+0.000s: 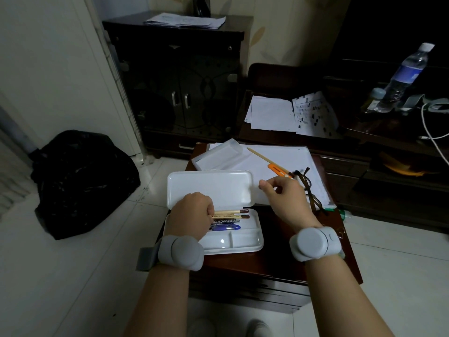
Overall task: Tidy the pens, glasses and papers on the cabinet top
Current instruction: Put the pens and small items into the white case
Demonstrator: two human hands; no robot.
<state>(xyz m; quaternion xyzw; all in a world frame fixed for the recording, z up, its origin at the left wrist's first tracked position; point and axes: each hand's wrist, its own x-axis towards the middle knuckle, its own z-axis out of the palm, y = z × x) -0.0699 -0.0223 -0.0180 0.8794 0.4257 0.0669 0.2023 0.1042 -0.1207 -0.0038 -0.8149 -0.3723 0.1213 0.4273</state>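
Observation:
An open white pencil case [245, 242] lies on the front of the dark cabinet top [274, 261], lid [211, 188] tipped back. In it lie two wooden pencils [233, 212] and blue pens [227, 227]. My left hand [192, 212] is over the case's left end, fingers curled round the pencils' ends. My right hand [284, 198] hovers over a stack of white papers [279, 156], fingers loosely curled, nothing visibly in them. Just beyond its knuckles lie a wooden pencil [261, 156] and an orange pen [279, 170]. Dark-framed glasses [307, 188] rest on the papers to its right.
A clear plastic box [218, 154] sits on the papers at the back left. More papers [272, 113] lie on a low dark unit behind, with a water bottle [405, 74] and a white cable [430, 132] at right. A black bag [80, 178] lies on the tiled floor at left.

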